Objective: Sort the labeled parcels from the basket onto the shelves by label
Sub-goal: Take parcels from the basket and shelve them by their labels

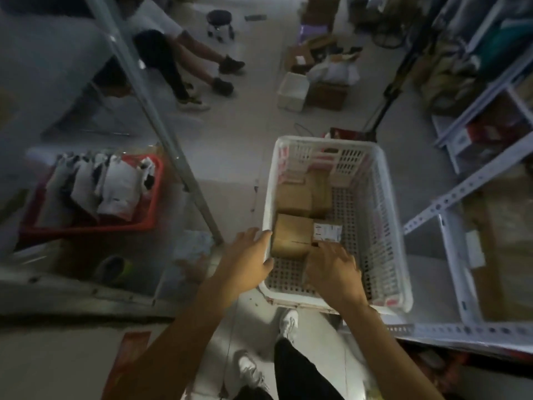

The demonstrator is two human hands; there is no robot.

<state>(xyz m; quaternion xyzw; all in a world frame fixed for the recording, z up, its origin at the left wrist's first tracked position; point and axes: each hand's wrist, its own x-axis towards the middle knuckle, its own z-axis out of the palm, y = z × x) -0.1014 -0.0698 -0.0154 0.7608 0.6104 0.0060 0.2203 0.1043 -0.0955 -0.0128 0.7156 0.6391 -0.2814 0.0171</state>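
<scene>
Left hand (248, 258) spread on the basket (383, 203) rim; my right hand (331, 269) reaches inside, grip hidden, touching a labeled parcel (292, 238). Shelves (461, 186) flank the right; image blurred.

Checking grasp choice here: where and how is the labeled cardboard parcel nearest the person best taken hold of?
Probably by its two short sides, from above: the labeled parcel lies flat in the white basket, its top exposed, with the left hand and right hand already at either side.

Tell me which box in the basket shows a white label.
The near box by the right hand; the two boxes behind it show plain brown tops.
</scene>
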